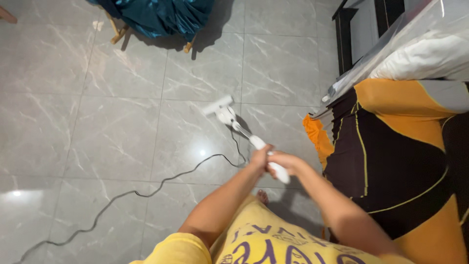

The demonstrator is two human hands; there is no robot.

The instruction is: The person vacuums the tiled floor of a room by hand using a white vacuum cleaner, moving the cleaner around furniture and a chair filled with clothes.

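A white stick vacuum cleaner [225,111] stands on the grey tiled floor, its flat head pointing away from me. Both my hands grip its white handle near the middle of the view. My left hand [259,157] is wrapped around the handle a little higher up the stick. My right hand [285,161] holds the handle's end just beside it. A black power cord [146,190] trails from the vacuum across the tiles to the lower left.
A bed with a black and orange cover [391,156] fills the right side, with a white pillow [425,56] in clear plastic on it. A wooden-legged chair draped in shiny teal cloth [156,17] stands at the top. Grey marble tiles [73,127] spread left.
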